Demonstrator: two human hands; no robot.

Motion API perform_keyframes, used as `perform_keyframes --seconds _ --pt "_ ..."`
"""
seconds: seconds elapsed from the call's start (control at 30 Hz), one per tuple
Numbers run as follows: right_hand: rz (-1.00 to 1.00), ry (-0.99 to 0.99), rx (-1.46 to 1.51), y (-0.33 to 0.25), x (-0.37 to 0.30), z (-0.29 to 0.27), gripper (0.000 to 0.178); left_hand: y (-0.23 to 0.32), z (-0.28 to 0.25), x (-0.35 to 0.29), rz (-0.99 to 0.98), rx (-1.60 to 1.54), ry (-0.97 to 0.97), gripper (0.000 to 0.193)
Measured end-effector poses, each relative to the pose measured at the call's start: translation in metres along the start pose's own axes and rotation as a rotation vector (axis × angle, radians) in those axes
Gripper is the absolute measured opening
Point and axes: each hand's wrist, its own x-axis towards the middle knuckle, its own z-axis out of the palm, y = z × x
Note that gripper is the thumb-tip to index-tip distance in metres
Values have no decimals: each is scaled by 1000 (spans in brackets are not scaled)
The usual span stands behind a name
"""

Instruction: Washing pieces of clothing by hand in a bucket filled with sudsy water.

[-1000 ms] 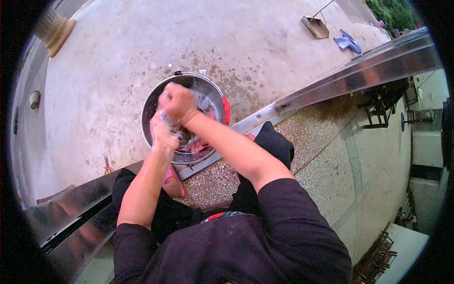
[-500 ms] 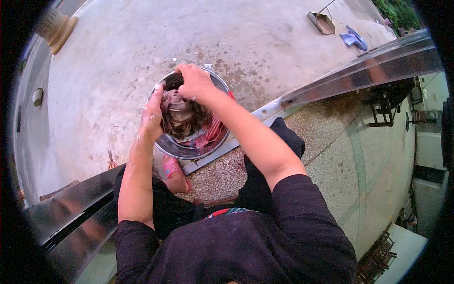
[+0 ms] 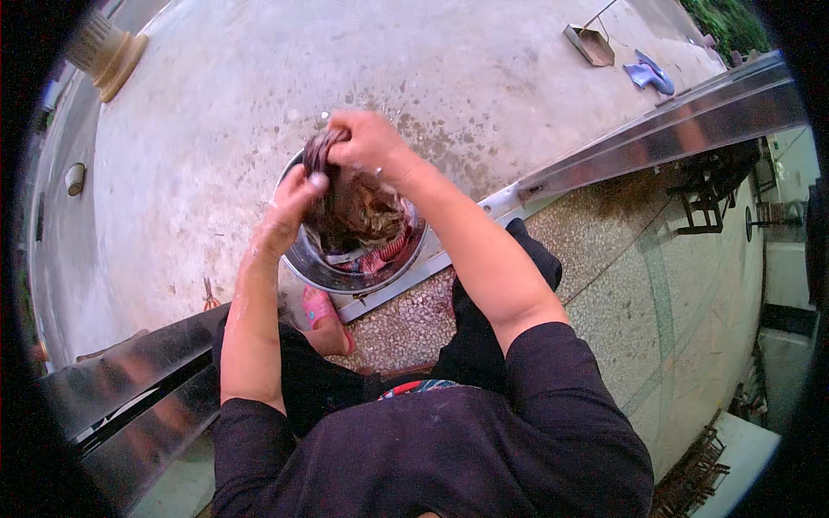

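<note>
A wet, dark brown patterned garment (image 3: 356, 212) hangs bunched over a round metal basin (image 3: 304, 269). My right hand (image 3: 370, 141) grips its upper folds above the far rim, the fingers closed round the cloth. On the left side, my left hand (image 3: 294, 200) is closed on the same garment, slightly blurred, with white suds on its thumb and forearm. Below it, a red-striped cloth (image 3: 381, 259) lies inside the basin. The garment hides most of the basin's inside.
Under the basin's near side runs a metal door track (image 3: 406, 279), dividing grey concrete from speckled flooring. My foot in a pink sandal (image 3: 318, 306) is close to the basin. A dustpan (image 3: 591, 46) and a blue cloth-like item (image 3: 649, 72) lie at the far right.
The garment has been lifted and gathered higher, and its upper part now bunches in my right hand. Both hands have shifted slightly, and more brown pattern shows.
</note>
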Motion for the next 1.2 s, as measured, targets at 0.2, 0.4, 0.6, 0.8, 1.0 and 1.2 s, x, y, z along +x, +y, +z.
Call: perform_keyframes --seconds 0.2,0.4,0.6,0.8,1.0,1.2 --pt "81 426 579 -7 2 -53 11 -23 -35 5 51 935 -61 31" --pt "312 -168 574 23 -5 -37 18 49 -9 -8 360 -132 -64 33" --pt "217 -222 969 -2 -4 -36 25 5 -22 16 54 -634 286 31" --pt "-275 216 24 -33 -27 76 23 -48 -50 29 391 -78 179 30" --pt "-133 316 -283 37 -14 72 22 -52 30 19 -40 -441 293 23" --pt "-628 222 -108 -51 -64 100 15 -63 -31 4 261 48 410 42"
